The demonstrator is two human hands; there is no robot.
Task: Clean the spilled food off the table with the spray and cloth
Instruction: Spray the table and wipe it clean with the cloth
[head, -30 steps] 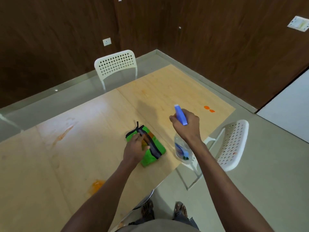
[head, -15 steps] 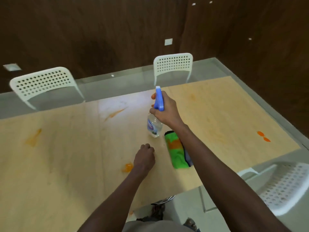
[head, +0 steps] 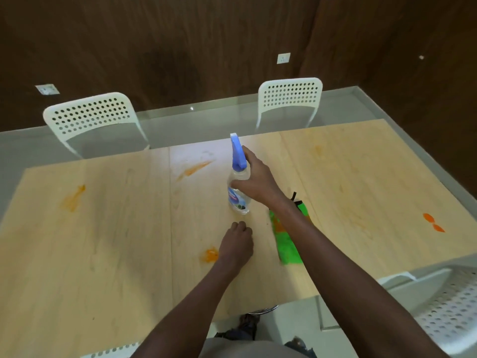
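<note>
My right hand (head: 255, 178) grips a clear spray bottle (head: 239, 200) with a blue trigger head, held upright with its base at or just above the wooden table (head: 116, 254). My left hand (head: 237, 244) rests on the table with its fingers curled and nothing in it. A green cloth (head: 285, 244) with an orange stain lies flat to the right, partly hidden under my right forearm. Orange food spills mark the table: one beside my left hand (head: 211, 254), a streak (head: 193, 169) beyond the bottle, and a smear (head: 73, 198) at the left.
Two orange bits (head: 432, 222) lie near the table's right edge. Two white perforated chairs (head: 90, 120) (head: 289, 99) stand at the far side, and another chair (head: 444, 306) at my near right. Dark wood walls surround the room.
My left hand let go of the green cloth and curled on the table. My right hand carried the spray bottle from the table's edge to its middle. My view turned left.
</note>
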